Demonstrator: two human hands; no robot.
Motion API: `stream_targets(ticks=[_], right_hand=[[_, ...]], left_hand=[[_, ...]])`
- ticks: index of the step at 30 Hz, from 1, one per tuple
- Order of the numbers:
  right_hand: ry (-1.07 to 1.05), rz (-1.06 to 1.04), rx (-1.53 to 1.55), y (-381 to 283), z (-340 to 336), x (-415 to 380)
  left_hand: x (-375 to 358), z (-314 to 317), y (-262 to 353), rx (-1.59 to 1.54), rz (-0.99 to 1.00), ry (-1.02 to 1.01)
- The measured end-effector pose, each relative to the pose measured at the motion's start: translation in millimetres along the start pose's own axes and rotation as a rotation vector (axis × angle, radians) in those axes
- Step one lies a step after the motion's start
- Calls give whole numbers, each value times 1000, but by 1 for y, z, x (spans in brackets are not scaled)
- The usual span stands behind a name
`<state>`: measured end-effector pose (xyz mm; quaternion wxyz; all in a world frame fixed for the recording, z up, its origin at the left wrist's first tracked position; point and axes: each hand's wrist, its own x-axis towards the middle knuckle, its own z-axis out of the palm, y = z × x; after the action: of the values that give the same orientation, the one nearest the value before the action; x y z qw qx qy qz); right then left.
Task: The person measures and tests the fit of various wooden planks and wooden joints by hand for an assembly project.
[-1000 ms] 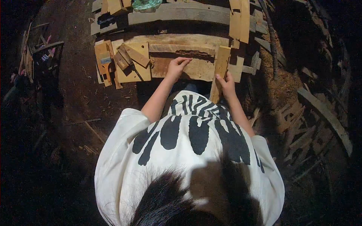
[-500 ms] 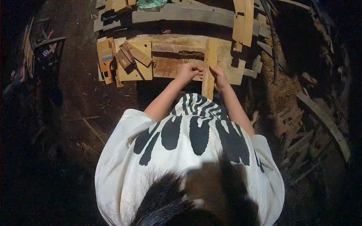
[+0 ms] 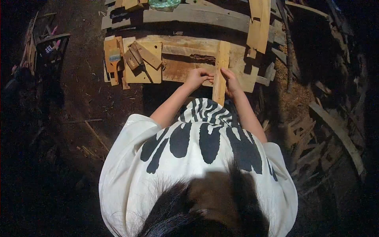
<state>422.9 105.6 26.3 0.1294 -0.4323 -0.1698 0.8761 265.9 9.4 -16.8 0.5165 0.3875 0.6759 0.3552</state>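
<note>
A narrow pale wooden strip [image 3: 221, 59] lies lengthwise over the workbench, its near end jutting past the front edge towards my body. Against its right side is my right hand [image 3: 232, 83], thumb along the wood and the other fingers partly hidden beneath or behind it. My left hand [image 3: 197, 79] is at the strip's left side, fingers curled and pinched together; what they hold, if anything, is too small to make out. Behind both hands runs a rough board with a dark, broken edge [image 3: 203, 58].
On the bench's left lie a paintbrush [image 3: 114, 55], a square pale board [image 3: 156, 75] and a dark wooden block with a thin rod [image 3: 134, 59]. Long planks [image 3: 197, 15] and a green plastic bag [image 3: 164, 3] are at the back. Scrap wood [image 3: 339, 134] litters the right floor.
The view has shifted slightly, so the bench appears a little further right. Both hands keep nearly the same place beside the wooden strip.
</note>
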Motion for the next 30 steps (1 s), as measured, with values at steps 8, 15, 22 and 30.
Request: stream_targets(ticks=[8, 15, 22, 30], right_hand=[[41, -29, -92, -2, 9, 3], [5, 0, -107, 0, 12, 6], [70, 66, 26, 2, -18, 14], [291, -138, -167, -12, -83, -3]], left_hand=[[1, -11, -2, 22, -16, 1], [0, -15, -9, 46, 24, 10], [2, -8, -22, -49, -176, 200], [-2, 12, -47, -537, -324, 230]])
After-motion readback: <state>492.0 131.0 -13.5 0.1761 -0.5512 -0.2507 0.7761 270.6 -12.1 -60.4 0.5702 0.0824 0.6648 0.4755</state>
